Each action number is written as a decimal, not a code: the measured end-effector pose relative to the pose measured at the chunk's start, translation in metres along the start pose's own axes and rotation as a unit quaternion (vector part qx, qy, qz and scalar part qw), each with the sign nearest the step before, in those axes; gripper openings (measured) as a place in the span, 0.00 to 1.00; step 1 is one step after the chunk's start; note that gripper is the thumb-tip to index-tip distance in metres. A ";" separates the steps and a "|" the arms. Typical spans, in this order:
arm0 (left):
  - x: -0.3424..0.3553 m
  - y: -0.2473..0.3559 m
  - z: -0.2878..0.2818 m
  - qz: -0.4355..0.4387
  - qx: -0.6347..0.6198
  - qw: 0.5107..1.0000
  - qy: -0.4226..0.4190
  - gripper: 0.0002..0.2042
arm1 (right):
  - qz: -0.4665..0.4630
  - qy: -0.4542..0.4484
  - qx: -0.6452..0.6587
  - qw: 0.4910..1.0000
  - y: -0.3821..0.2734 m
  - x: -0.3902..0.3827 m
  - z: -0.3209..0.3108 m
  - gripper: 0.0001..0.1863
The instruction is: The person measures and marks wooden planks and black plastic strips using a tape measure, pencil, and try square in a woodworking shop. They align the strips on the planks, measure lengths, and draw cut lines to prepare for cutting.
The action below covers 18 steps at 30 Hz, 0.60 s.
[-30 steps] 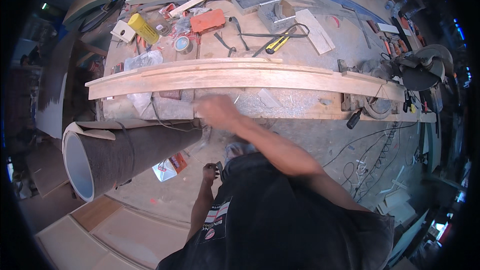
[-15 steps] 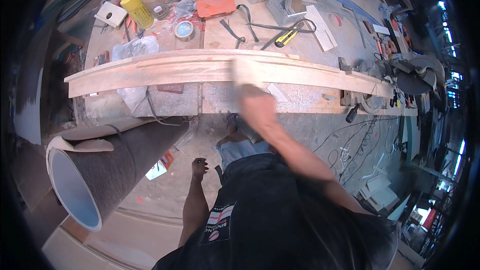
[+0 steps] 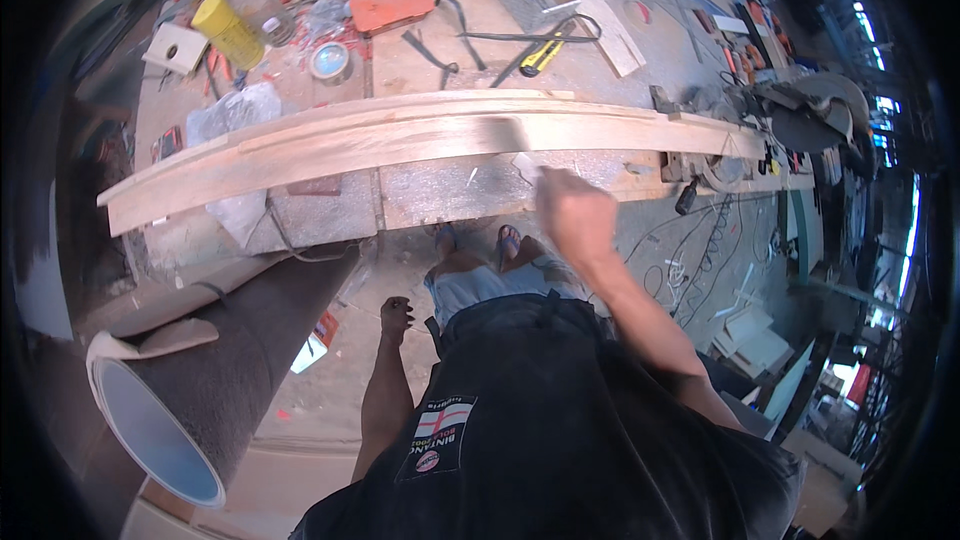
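My right hand [image 3: 580, 215] is closed around a tool [image 3: 503, 134] smeared by motion; its kind cannot be made out. The tool's greyish blurred end lies over the face of a long pale wooden board [image 3: 350, 148], while the fist hangs near the workbench's front edge. That board spans the bench from left to right, with thinner strips along its far side. Low beside my body hangs my left hand [image 3: 397, 314], fingers loosely curled with gaps between them, and nothing shows in it.
On the workbench [image 3: 420, 185] lie a yellow cylinder [image 3: 228, 32], an orange case [image 3: 391, 5], a round tin [image 3: 330, 61], a yellow-black cutter knife [image 3: 548, 48] and a plastic bag [image 3: 233, 112]. A circular saw [image 3: 815, 110] stands right. A large roll [image 3: 240, 360] leans left; cables [image 3: 690, 265] cross the floor.
My right hand has moved right and back toward me with the tool. The view has shifted, so the bench and board appear farther left. My left hand still hangs beside my body.
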<state>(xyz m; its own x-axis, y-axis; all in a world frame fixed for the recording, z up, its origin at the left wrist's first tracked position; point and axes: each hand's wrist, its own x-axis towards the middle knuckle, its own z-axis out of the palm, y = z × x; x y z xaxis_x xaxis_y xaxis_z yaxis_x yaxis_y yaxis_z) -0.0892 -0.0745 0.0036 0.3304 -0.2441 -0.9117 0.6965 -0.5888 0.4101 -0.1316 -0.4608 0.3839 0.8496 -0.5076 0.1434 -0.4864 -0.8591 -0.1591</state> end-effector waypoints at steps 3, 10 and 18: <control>0.001 -0.006 -0.001 -0.023 0.042 0.999 -0.011 0.11 | -0.146 -0.071 0.071 0.984 -0.056 0.011 0.037 0.05; 0.012 0.005 -0.010 -0.025 0.062 0.997 -0.047 0.13 | -0.067 -0.203 0.364 0.907 -0.065 -0.039 0.036 0.12; 0.021 0.043 0.013 -0.017 0.109 0.989 -0.096 0.15 | 0.564 -0.028 0.582 0.586 0.094 -0.126 0.047 0.19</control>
<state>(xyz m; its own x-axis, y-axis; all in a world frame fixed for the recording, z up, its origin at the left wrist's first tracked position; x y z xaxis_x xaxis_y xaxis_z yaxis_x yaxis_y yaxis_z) -0.0607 -0.1154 0.0015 0.1680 -0.3513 -0.9211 0.5437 -0.7464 0.3838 -0.2749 -0.4740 0.3052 0.1441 -0.6781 -0.7207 -0.3038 0.6628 -0.6843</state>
